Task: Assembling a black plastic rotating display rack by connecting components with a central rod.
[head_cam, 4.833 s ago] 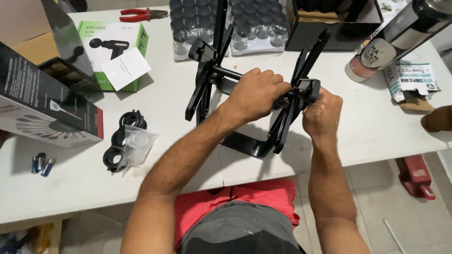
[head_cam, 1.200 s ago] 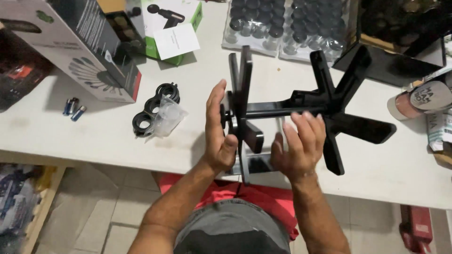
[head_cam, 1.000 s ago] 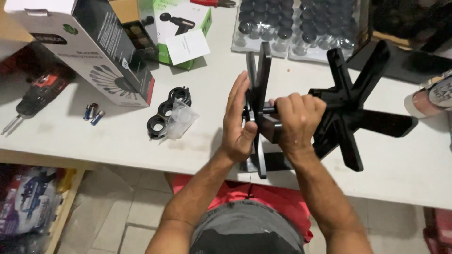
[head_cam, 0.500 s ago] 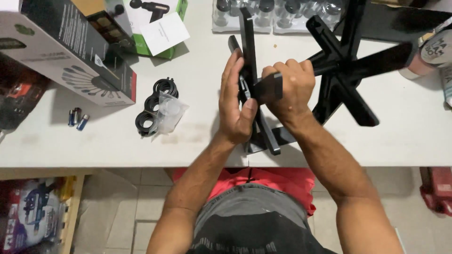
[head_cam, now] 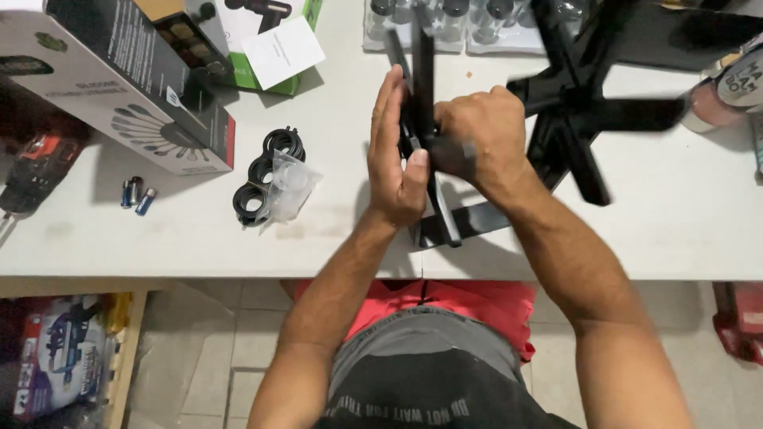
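A black metal bracket assembly [head_cam: 556, 119] is held above the white table [head_cam: 636, 238]. Its central arm is gripped in the closed right hand [head_cam: 477, 143], while the open left hand [head_cam: 393, 159] is pressed flat against its upright plate, seemingly for steadiness.

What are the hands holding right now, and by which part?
Both hold the black metal bracket assembly: the right hand grips its central arm, and the left hand presses flat against its upright end plate.
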